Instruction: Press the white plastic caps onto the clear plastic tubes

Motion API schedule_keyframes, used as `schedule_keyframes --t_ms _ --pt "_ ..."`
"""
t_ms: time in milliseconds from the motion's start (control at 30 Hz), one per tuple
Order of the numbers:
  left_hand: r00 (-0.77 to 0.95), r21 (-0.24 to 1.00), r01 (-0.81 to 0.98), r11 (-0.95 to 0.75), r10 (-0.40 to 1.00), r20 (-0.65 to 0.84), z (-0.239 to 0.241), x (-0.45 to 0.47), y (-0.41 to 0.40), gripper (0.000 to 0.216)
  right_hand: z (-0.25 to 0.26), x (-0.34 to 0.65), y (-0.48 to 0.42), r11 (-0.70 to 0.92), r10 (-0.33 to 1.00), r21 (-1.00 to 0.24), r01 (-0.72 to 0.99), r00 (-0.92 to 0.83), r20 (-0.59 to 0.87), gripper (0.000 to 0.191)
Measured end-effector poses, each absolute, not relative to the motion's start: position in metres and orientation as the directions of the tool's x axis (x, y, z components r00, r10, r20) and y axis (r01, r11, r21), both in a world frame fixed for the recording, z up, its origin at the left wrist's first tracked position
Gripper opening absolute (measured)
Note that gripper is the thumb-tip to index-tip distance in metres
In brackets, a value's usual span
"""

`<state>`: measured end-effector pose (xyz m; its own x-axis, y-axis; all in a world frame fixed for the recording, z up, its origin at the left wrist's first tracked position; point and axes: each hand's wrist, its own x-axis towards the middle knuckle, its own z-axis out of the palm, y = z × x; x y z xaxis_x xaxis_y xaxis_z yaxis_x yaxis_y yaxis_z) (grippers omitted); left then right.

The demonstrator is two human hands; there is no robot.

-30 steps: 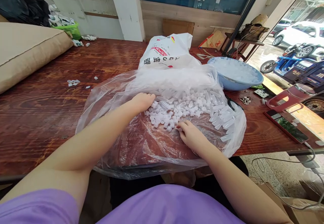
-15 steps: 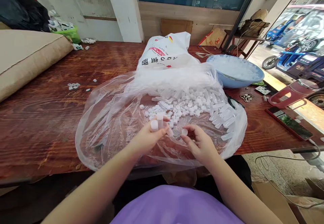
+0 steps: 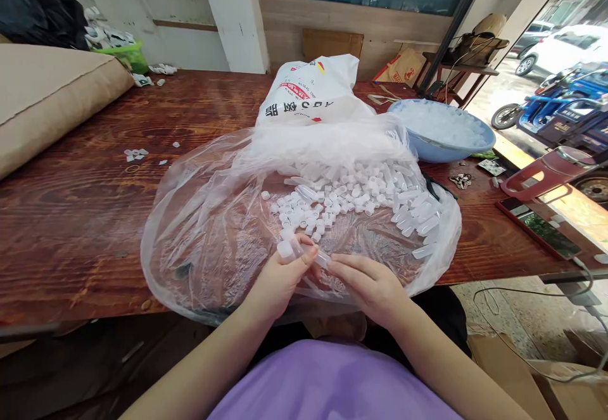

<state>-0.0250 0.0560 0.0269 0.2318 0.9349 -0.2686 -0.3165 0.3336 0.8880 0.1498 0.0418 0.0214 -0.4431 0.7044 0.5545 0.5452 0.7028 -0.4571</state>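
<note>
My left hand (image 3: 280, 284) is closed around several translucent white plastic tubes; a round-ended one (image 3: 285, 250) sticks out past the thumb. Another tube (image 3: 322, 258) points from its fingertips toward my right hand (image 3: 373, 284). The right fingers are pressed together at that tube's end, where the small white cap they held is mostly hidden. Just beyond the hands, many loose white caps (image 3: 349, 195) lie heaped on a clear plastic bag (image 3: 209, 242). Longer translucent tubes (image 3: 418, 217) are piled at the right of the heap.
A printed white sack (image 3: 308, 94) stands behind the heap. To its right sits a blue basin (image 3: 441, 147) filled with translucent pieces. Phone (image 3: 539, 229), pink cup holder (image 3: 546, 176) and keys (image 3: 460, 181) lie at the right of the wooden table (image 3: 85, 217). A cushion-like brown bundle (image 3: 57, 103) occupies the left.
My right hand has moved left, bringing its cap against the tube in my left hand. That tube has tilted toward the right hand. The view has shifted slightly.
</note>
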Motion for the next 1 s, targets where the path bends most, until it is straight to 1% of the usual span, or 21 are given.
schedule_keyframes --t_ms 33,100,167,200,233,267,300,333,367,433,533,633,700,767,800,833,867,900,933,967,1000 --pt "0.188 0.903 -0.301 0.306 0.948 -0.258 0.026 -0.024 0.054 0.036 0.021 0.147 0.042 0.652 0.754 -0.502 0.569 -0.417 0.507 0.023" --pt "0.081 0.940 -0.256 0.227 0.974 -0.214 0.024 -0.022 0.052 0.034 0.021 0.141 0.043 0.516 0.856 -0.589 0.622 -0.382 0.347 0.026" --pt "-0.005 0.968 -0.206 0.141 0.989 -0.145 0.023 -0.021 0.050 0.033 0.020 0.135 0.045 0.401 0.910 -0.625 0.670 -0.371 0.187 0.032" --pt "-0.032 0.976 -0.184 0.113 0.992 -0.121 0.023 -0.021 0.049 0.032 0.020 0.134 0.045 0.368 0.922 -0.628 0.686 -0.356 0.151 0.032" --pt "-0.053 0.980 -0.170 0.104 0.992 -0.114 0.022 -0.020 0.049 0.033 0.019 0.134 0.045 0.349 0.932 -0.632 0.691 -0.325 0.160 0.028" --pt "-0.070 0.980 -0.167 0.111 0.990 -0.124 0.022 -0.020 0.049 0.034 0.019 0.134 0.045 0.346 0.938 -0.641 0.685 -0.281 0.205 0.023" --pt "-0.082 0.976 -0.177 0.129 0.986 -0.145 0.021 -0.021 0.050 0.036 0.018 0.135 0.045 0.364 0.931 -0.648 0.669 -0.248 0.267 0.023" --pt "-0.087 0.970 -0.192 0.152 0.982 -0.171 0.020 -0.021 0.050 0.037 0.018 0.137 0.045 0.406 0.912 -0.648 0.644 -0.243 0.331 0.027" --pt "-0.083 0.962 -0.209 0.173 0.978 -0.193 0.019 -0.021 0.050 0.038 0.018 0.139 0.045 0.464 0.883 -0.635 0.618 -0.267 0.386 0.030" --pt "-0.061 0.950 -0.241 0.198 0.974 -0.219 0.017 -0.020 0.050 0.039 0.018 0.142 0.045 0.580 0.812 -0.576 0.576 -0.356 0.462 0.025" --pt "-0.006 0.922 -0.309 0.233 0.969 -0.247 0.016 -0.018 0.051 0.038 0.018 0.146 0.044 0.647 0.758 -0.511 0.566 -0.407 0.510 0.023" --pt "0.078 0.890 -0.355 0.286 0.958 -0.277 0.016 -0.019 0.051 0.036 0.017 0.148 0.045 0.637 0.768 -0.524 0.565 -0.409 0.493 0.024" --pt "0.075 0.910 -0.310 0.277 0.961 -0.268 0.016 -0.021 0.052 0.035 0.016 0.147 0.046 0.620 0.784 -0.557 0.553 -0.411 0.464 0.023" --pt "0.059 0.939 -0.233 0.251 0.968 -0.244 0.016 -0.023 0.051 0.035 0.015 0.143 0.046 0.528 0.849 -0.653 0.543 -0.353 0.392 0.021" --pt "0.054 0.953 -0.191 0.235 0.972 -0.229 0.016 -0.025 0.050 0.035 0.015 0.141 0.046 0.441 0.896 -0.717 0.539 -0.308 0.319 0.023" --pt "0.048 0.965 -0.147 0.217 0.976 -0.212 0.017 -0.025 0.049 0.035 0.015 0.138 0.046 0.330 0.939 -0.779 0.532 -0.266 0.216 0.028" --pt "0.040 0.976 -0.103 0.195 0.981 -0.191 0.017 -0.026 0.047 0.034 0.016 0.136 0.045 0.215 0.966 -0.824 0.524 -0.238 0.100 0.038" --pt "0.029 0.984 -0.059 0.169 0.986 -0.167 0.018 -0.026 0.046 0.032 0.016 0.134 0.045 0.125 0.974 -0.841 0.527 -0.226 0.004 0.048" --pt "0.013 0.989 -0.022 0.143 0.990 -0.143 0.018 -0.025 0.044 0.031 0.017 0.133 0.045 0.079 0.973 -0.835 0.544 -0.225 -0.055 0.054" --pt "-0.008 0.993 0.008 0.121 0.993 -0.121 0.019 -0.025 0.043 0.029 0.018 0.133 0.045 0.080 0.972 -0.818 0.569 -0.228 -0.064 0.055" --pt "-0.030 0.994 0.031 0.103 0.994 -0.102 0.020 -0.025 0.042 0.028 0.019 0.133 0.044 0.121 0.974 -0.796 0.594 -0.225 -0.019 0.051"
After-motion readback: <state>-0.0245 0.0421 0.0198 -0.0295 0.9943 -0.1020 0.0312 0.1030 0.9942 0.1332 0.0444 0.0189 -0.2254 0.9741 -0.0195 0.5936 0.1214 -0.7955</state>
